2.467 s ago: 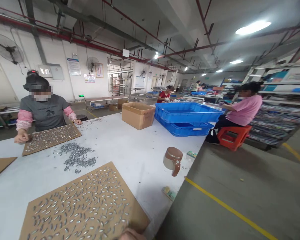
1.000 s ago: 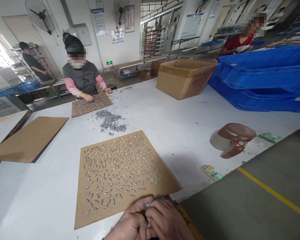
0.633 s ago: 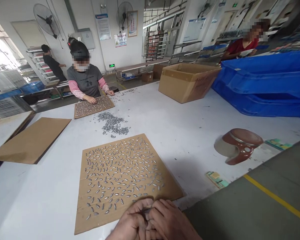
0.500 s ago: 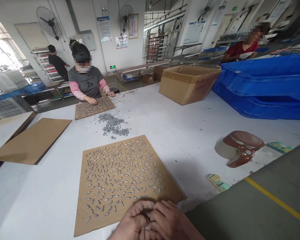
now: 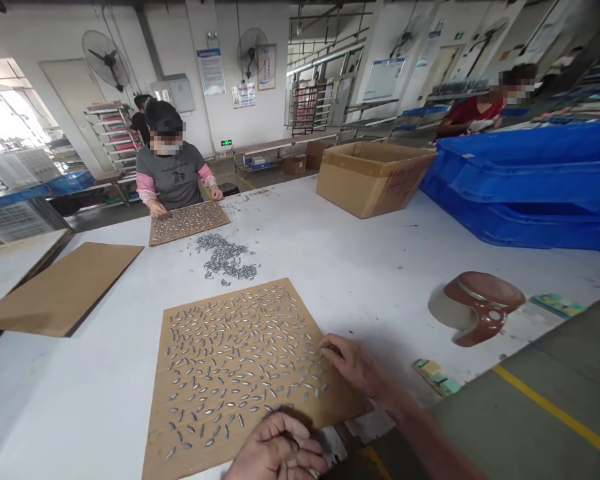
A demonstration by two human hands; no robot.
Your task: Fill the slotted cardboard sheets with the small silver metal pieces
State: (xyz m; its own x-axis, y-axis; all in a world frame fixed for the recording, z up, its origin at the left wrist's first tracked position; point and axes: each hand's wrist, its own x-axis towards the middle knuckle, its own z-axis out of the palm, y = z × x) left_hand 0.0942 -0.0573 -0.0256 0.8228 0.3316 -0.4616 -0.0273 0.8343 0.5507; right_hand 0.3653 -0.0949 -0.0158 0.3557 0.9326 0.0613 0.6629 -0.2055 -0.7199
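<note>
Head view: on the white table (image 5: pixel 375 280), small metal pieces (image 5: pixel 231 404) are lying scattered across the near cardboard sheet (image 5: pixel 344 399). They are showing silver-grey, slim and tapered at both ends, some catching the light, pointing in mixed directions. Farther off, a loose pile (image 5: pixel 226 257) of similar pieces is sitting directly on the table. Your left hand (image 5: pixel 280 450) is resting half curled at the sheet's near edge, its fingers bent inward; whether it is holding anything, I cannot tell. Your right hand (image 5: pixel 350 360) is reaching over the sheet's right edge, fingers bent and bunched narrow; I cannot tell whether they are pinching a piece.
</note>
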